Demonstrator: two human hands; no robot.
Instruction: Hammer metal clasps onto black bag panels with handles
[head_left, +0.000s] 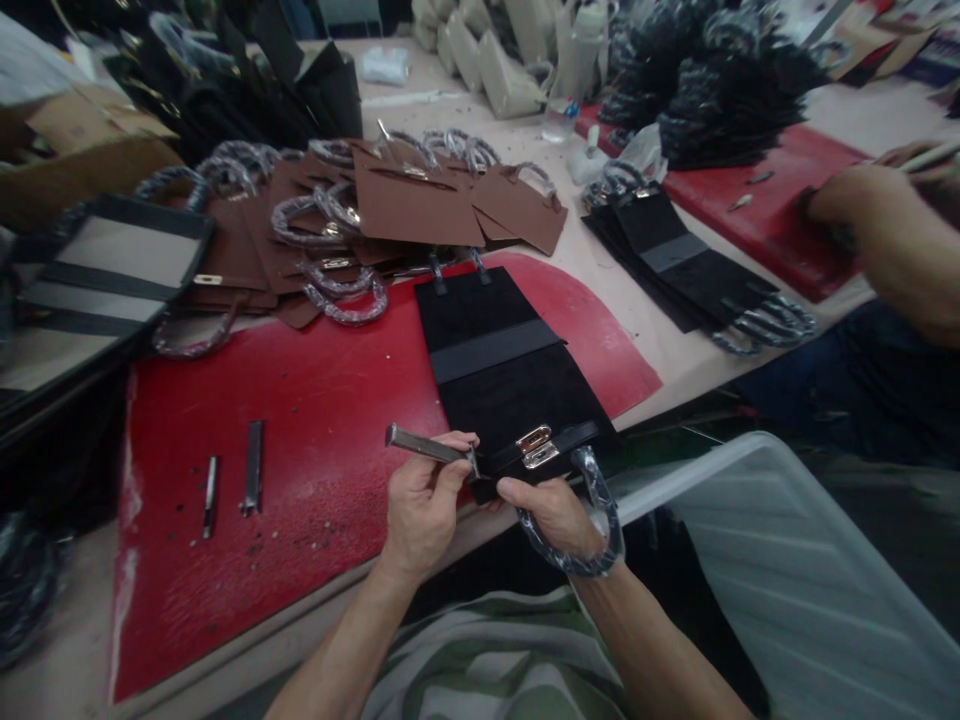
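Note:
A black bag panel [501,360] with a strap band, a metal clasp [536,446] and a wrapped handle [592,520] lies on the red mat [300,400] at the table's near edge. My left hand [421,505] is closed on a metal punch tool [427,446], whose tip rests at the panel's near edge. My right hand [551,515] pinches that edge beside the tool, with its wrist through the wrapped handle.
Two more metal punches [253,468] lie on the mat at left. Brown panels with wrapped handles [405,200] are piled behind, black panels [690,265] at right. Another person's arm [885,225] works at far right. A white plastic bin [787,580] stands below the table.

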